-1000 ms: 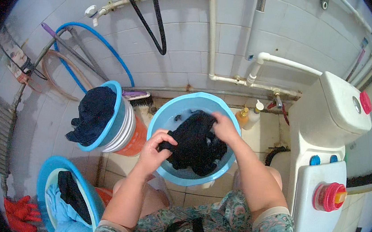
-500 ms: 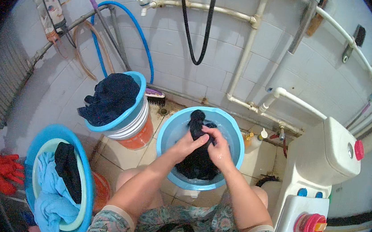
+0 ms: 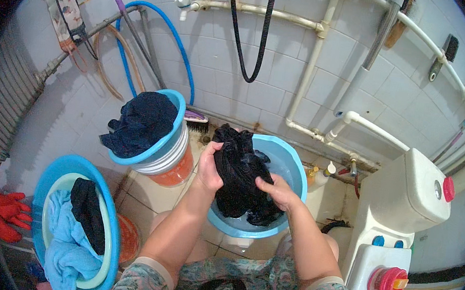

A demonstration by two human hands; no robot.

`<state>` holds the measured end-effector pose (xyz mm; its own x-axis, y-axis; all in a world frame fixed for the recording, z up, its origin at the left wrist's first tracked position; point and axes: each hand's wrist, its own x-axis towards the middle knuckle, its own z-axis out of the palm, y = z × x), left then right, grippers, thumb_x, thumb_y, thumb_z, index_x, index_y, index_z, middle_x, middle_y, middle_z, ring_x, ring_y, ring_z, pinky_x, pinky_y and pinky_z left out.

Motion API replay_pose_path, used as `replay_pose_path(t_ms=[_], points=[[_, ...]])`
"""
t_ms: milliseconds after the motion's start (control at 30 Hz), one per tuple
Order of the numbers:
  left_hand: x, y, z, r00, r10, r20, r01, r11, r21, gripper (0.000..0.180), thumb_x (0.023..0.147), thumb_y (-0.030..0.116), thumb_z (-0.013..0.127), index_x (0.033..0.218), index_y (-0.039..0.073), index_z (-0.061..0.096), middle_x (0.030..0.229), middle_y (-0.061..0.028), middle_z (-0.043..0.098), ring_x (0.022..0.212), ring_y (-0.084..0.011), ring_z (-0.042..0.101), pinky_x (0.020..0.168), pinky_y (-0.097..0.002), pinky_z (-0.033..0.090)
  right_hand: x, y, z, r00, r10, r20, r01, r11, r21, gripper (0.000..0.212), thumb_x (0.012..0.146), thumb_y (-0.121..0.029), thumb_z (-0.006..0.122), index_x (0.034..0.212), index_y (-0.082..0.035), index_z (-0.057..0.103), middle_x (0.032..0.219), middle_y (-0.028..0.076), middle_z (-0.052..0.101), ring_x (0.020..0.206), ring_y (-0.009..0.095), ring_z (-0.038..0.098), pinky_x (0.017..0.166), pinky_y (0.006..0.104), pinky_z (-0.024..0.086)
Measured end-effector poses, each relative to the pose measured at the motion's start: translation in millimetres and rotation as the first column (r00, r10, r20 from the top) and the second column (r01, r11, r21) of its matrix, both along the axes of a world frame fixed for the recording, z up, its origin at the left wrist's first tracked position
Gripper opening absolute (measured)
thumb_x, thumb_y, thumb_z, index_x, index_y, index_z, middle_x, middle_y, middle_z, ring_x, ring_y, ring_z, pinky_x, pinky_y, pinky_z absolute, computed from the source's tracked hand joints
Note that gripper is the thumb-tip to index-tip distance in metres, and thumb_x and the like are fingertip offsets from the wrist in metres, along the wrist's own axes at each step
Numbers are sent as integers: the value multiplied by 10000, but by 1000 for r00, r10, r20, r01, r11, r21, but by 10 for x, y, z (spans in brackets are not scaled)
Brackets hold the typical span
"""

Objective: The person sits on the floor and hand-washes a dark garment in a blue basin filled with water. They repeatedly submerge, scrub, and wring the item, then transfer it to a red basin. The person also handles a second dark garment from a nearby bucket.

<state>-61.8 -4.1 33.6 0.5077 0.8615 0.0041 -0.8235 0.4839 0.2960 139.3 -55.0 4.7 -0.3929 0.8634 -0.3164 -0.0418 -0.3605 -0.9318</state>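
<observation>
A wet black garment [image 3: 238, 173] is spread between my hands above a light blue basin [image 3: 298, 176] with water in it. My left hand [image 3: 208, 165] grips the garment's left side, thumb over the cloth and the other fingers behind it. On the right side, my right hand [image 3: 278, 192] pinches the cloth near the basin's right half. The lower part of the garment hangs down into the basin; whether it touches the water I cannot tell.
Left of the basin, dark clothes [image 3: 144, 122] lie in a blue basin on a bucket [image 3: 170, 167]. Nearer, another blue basin [image 3: 44, 183] holds light blue cloth [image 3: 68, 252] and a black piece [image 3: 89, 209]. A toilet [image 3: 385, 215] stands at right; bottles [image 3: 319, 178] stand beside the wall.
The black garment has been lifted and spread out from its bunched state in the basin. My left hand has moved left and upward; my right hand has shifted slightly.
</observation>
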Motion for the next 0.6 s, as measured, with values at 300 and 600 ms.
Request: replay_pose_path(t_ms=[300,600], points=[[402,-188,-157,908,-247,-338,174,957,-233,555,869,577,418,1198,138,505,1221,-71,530,1148,-255,476,991,-430,347,-255,-60,352,768,-382,-514,488,869,82,412,846,-74,542,1251,-48,474,1237,104,515,1178,269,461,1008,411,344],[773,-265,-477,913,23,-407,-148,949,-278,428,978,315,254,1325,107,393,1303,-87,457,1191,-222,439,1008,-364,343,-533,205,15,784,-565,258,340,738,583,713,786,-133,583,1395,-46,221,1413,225,270,1331,364,211,1095,413,154]])
